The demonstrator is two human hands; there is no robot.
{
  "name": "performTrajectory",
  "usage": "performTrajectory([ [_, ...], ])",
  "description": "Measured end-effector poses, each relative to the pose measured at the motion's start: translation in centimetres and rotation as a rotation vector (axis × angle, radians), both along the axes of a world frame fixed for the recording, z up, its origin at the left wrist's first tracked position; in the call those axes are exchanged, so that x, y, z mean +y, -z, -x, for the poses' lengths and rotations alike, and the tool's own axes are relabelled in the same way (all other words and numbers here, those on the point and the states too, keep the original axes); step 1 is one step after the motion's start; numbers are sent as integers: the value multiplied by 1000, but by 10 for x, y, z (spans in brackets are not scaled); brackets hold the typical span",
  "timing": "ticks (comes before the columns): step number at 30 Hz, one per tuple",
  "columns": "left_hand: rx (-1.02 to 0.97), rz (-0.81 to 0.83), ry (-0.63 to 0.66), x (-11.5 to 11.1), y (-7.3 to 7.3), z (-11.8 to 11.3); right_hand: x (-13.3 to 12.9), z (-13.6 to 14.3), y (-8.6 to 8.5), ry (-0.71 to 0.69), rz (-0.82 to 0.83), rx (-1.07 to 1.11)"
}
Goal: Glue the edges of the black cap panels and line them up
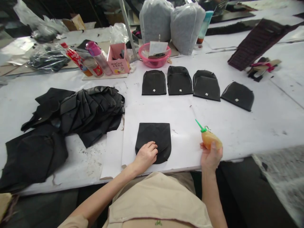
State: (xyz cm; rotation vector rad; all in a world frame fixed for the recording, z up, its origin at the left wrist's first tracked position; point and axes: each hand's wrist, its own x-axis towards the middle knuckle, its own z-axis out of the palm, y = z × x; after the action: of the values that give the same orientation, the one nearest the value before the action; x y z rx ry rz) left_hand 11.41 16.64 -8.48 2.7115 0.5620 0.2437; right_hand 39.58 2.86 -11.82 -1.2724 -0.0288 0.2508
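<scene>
A flat black fabric piece (154, 133) with one straight edge and a rounded end lies on the white table before me. My left hand (146, 155) rests on its lower left part, fingers loosely bent and lying on the cloth. To the right, my right hand (211, 157) is wrapped round a soft squeeze bottle (211, 140) of yellowish liquid. Its thin green nozzle points up and left, away from the fabric piece. Beyond my hands is a row of similar black pieces (180, 80), each with a small whitish mark near its straight edge.
A heap of black fabric pieces (92, 107) covers the left side. Behind stand a red-labelled bottle (74, 58), a pink box (118, 60), a pink basin (154, 61) and two bulky grey bags (187, 28). A dark ribbed object (258, 44) stands far right.
</scene>
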Motion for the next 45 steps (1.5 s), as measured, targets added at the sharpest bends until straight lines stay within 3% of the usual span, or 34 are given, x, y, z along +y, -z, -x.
performTrajectory([
  [4,127,-148,47,27,-49,-20,1,0,-1,-5,21,10],
  [6,111,-312,-13,51,-72,-40,1,0,-2,2,19,14],
  [8,73,-430,-123,78,-85,-66,1,-1,-3,7,10,13],
  [11,23,-452,-272,117,-80,-108,1,-2,-2,7,-12,19],
  [14,9,-308,-349,143,-57,-139,0,-3,-1,15,-23,27],
  [16,-1,-192,-382,147,-40,-145,-1,-2,-1,26,-22,29],
  [20,-63,-158,-408,129,-10,-121,-2,0,0,18,-39,14],
  [25,-65,-167,-51,95,18,-71,0,1,2,-13,-48,-8],
  [27,-37,-181,-9,87,25,-59,0,0,2,-13,-53,-10],
  [32,-64,-152,-128,81,33,-52,1,3,2,-1,-17,-16],
  [38,-86,-5,-195,76,30,-40,0,6,0,2,37,-9],
  [41,-150,29,-357,68,25,-8,-10,-2,-2,4,50,4],
  [45,-152,-42,-676,54,19,54,-28,-22,-7,61,29,-6],
])
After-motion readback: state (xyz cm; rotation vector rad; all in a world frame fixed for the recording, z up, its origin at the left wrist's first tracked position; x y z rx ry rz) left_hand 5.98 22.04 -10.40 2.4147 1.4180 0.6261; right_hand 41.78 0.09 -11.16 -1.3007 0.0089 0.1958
